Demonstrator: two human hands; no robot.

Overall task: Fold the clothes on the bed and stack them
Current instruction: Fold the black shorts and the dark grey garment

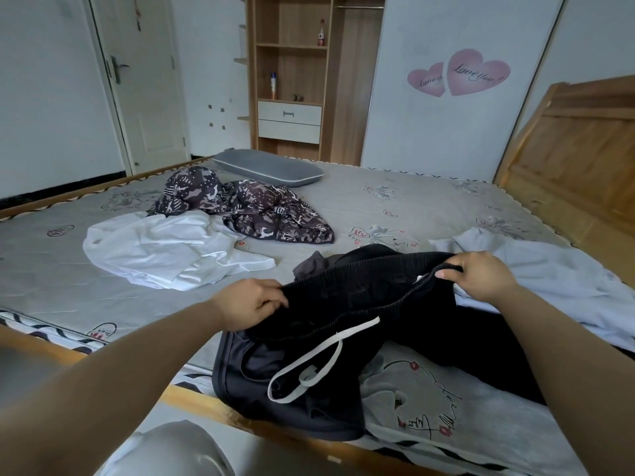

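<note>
Black drawstring trousers [360, 324]: near edge of the bed [429, 201], at 6 o'clock; legs trail toward 4 o'clock.
Waistband axis: runs 9 to 3 o'clock, stretched between both hands.
Left hand [252, 304]: pinches the waistband's 9 o'clock end.
Right hand [481, 274]: grips the 3 o'clock end, slightly higher.
Nearer hand: neither; both sit on the garment.

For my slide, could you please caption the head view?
Both hands, left hand and right hand, hold black drawstring trousers by the waistband over the bed.
</note>
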